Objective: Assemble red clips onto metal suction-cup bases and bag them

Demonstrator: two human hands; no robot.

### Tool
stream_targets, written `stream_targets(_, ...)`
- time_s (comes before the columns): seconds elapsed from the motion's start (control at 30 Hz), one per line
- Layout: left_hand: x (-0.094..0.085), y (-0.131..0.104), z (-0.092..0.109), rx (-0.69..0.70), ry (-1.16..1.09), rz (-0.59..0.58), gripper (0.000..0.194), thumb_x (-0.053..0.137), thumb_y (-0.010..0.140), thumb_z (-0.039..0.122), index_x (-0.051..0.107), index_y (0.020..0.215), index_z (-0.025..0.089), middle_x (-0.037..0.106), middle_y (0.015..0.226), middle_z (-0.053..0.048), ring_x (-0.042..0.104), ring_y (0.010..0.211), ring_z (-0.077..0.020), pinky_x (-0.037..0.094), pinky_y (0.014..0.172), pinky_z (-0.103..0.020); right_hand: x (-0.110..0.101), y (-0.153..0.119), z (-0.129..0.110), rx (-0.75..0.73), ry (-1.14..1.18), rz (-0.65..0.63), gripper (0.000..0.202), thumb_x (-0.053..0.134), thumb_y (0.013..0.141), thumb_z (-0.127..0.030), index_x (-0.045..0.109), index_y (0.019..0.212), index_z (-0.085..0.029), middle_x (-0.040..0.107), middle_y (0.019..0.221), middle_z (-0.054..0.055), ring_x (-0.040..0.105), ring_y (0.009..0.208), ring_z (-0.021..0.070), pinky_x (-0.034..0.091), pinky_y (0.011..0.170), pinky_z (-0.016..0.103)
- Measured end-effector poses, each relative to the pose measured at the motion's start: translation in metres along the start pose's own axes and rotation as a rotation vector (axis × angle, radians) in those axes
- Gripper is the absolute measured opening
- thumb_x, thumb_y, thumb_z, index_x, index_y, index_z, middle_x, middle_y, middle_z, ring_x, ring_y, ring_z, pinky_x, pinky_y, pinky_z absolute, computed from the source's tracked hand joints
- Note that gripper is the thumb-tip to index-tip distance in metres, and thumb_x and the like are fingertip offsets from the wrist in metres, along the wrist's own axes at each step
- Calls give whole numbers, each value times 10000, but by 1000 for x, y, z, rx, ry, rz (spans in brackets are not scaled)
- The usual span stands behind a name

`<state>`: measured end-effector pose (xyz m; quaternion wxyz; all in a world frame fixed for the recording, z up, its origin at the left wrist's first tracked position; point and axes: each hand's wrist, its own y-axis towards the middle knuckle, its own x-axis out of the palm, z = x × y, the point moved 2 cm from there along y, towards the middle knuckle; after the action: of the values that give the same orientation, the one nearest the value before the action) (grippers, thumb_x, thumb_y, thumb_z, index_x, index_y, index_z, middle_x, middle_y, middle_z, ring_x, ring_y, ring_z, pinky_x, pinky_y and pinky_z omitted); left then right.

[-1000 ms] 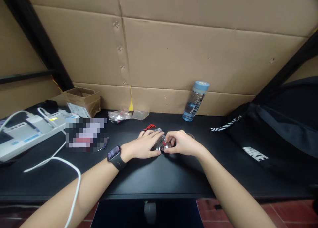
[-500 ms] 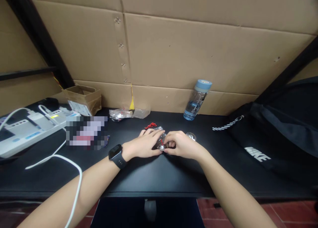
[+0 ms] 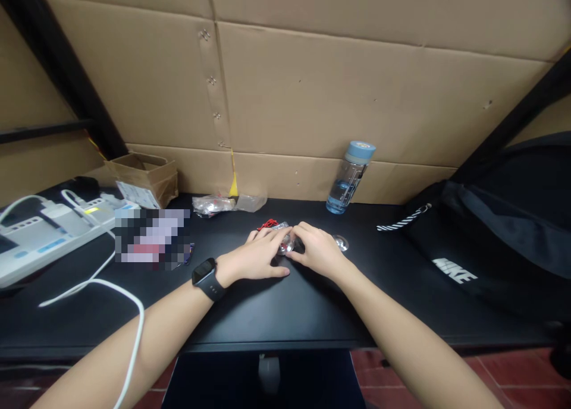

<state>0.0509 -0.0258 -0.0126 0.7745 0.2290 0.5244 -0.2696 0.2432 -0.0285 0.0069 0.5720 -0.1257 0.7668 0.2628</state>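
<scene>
One clear piece (image 3: 286,247) sat just below frame centre, pinched by the right hand (image 3: 317,248); the left hand (image 3: 257,257) lay spread beside it. Handling appeared unfinished: this piece was unreleased; a round clear part (image 3: 341,242) lay untouched on the desk (image 3: 285,320), right of centre.

Open tabletop (image 3: 285,320) at front centre, bottle (image 3: 347,180) standing behind, bag (image 3: 468,236) blocking right, cable (image 3: 141,323) looping left

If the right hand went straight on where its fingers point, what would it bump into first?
The right hand would probably meet the small shiny thing at its fingertips first, then the left hand. They're so close together that the exact gap is hard to tell.
</scene>
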Motion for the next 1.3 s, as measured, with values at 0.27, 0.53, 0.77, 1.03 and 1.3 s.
stream_targets(0.27, -2, 1, -2, -23, -43, 1, 913, 512, 912, 707, 155, 1629, 269, 299, 1670, -142, 277, 1520, -383, 242, 1190, -578, 2, 0, 10, 7, 100, -74, 160, 757, 842, -291, 695, 982, -244, 717, 954, 11, 660, 865, 181, 405, 700, 263)
stream_targets(0.53, 0, 3, -1, -25, 55, 103, 807, 600, 928, 500, 215, 1604, 289, 362, 1633, -118, 315, 1483, -350, 310, 1147, -538, -5, -4, 12, 36, 59, -175, 87, 711, 836, -169, 731, 791, -241, 748, 789, 20, 685, 743, 189, 400, 658, 273)
stream_targets(0.77, 6, 10, 6, -68, 55, 190, 886, 725, 832, 576, 295, 1563, 320, 445, 1559, -111, 337, 1428, -374, 324, 1105, -539, -18, -8, 16, 2, 32, -120, 174, 799, 773, -318, 650, 787, -229, 693, 811, 9, 613, 715, 173, 344, 599, 269)
stream_targets(1.03, 7, 14, 5, -110, 1, 273, 1106, 866, 631, 622, 325, 1542, 302, 474, 1526, -116, 354, 1402, -393, 349, 1085, -553, -4, -1, 9, -55, -40, -9, 222, 753, 806, -290, 574, 914, -216, 625, 982, 34, 575, 904, 199, 409, 749, 291)
stream_targets(1.3, 13, 15, 1, -157, -53, 244, 1110, 860, 616, 628, 330, 1539, 314, 445, 1545, -133, 351, 1407, -428, 350, 1087, -577, 2, 2, 2, -2, -214, 14, 239, 684, 846, -340, 579, 1019, -214, 638, 1061, 77, 573, 917, 239, 411, 766, 333)
